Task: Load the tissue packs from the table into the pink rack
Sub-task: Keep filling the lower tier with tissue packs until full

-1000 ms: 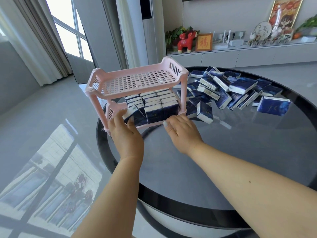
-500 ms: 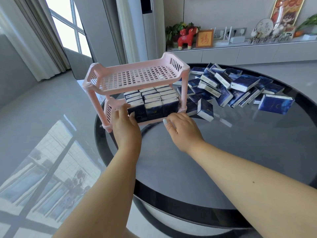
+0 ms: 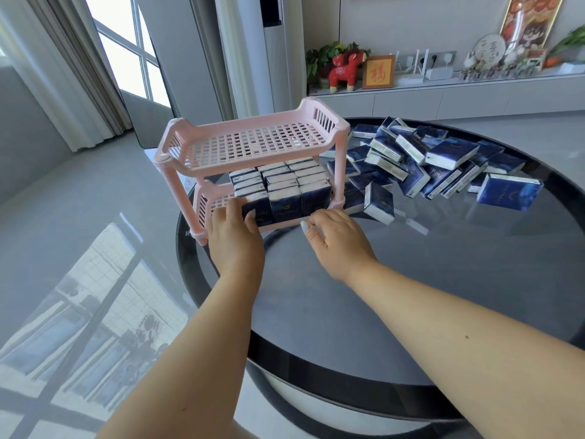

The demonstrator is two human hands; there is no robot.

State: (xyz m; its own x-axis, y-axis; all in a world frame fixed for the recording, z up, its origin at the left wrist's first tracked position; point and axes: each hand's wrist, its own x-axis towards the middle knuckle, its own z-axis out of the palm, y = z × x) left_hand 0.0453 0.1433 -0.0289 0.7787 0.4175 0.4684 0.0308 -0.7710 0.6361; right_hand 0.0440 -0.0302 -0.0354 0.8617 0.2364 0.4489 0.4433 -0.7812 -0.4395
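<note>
Meanwhile the leaning front-left tissue pack (image 3: 257, 208) had been pushed upright by the open left hand (image 3: 235, 236), the right hand (image 3: 336, 236) lay flat against the pink rack (image 3: 253, 144), lower shelf nearly full, loose packs (image 3: 443, 160) waiting on the worktop (image 3: 443, 280).

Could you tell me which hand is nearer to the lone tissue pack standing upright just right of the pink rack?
Right. The right hand sits just left of that pack; the left hand is farther left.
</note>
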